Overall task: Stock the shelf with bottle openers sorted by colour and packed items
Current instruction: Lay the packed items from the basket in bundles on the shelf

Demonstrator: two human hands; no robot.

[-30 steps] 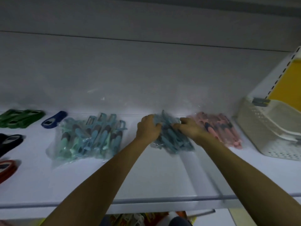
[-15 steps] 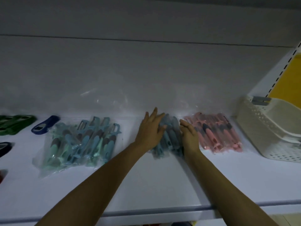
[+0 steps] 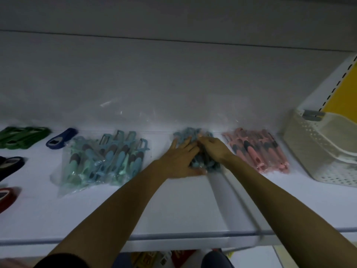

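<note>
Head view puts you at the shelf (image 3: 173,209) with most of the stocking apparently done. Three clear packs lie in a row along its back edge: a teal-and-blue pack (image 3: 108,161) to the left, a blue pack (image 3: 201,161) in the middle and a pink pack (image 3: 257,151) to the right. Your left hand (image 3: 180,160) lies flat on the blue pack's left side with the fingers straight and spread. Your right hand (image 3: 212,149) rests across its top, but I cannot tell whether those fingers pinch the plastic or only press. I judge you are settling this pack into its slot, so what is left is squaring it up and letting go. Toward the shelf's left end lie loose green openers (image 3: 23,137), a blue opener (image 3: 60,141), a dark opener (image 3: 11,165) and a red opener (image 3: 6,196), grouped by colour. A cream basket (image 3: 309,151) stands at the right end. The pink pack sits just beside your right wrist, so a wide sweep could nudge it.
</note>
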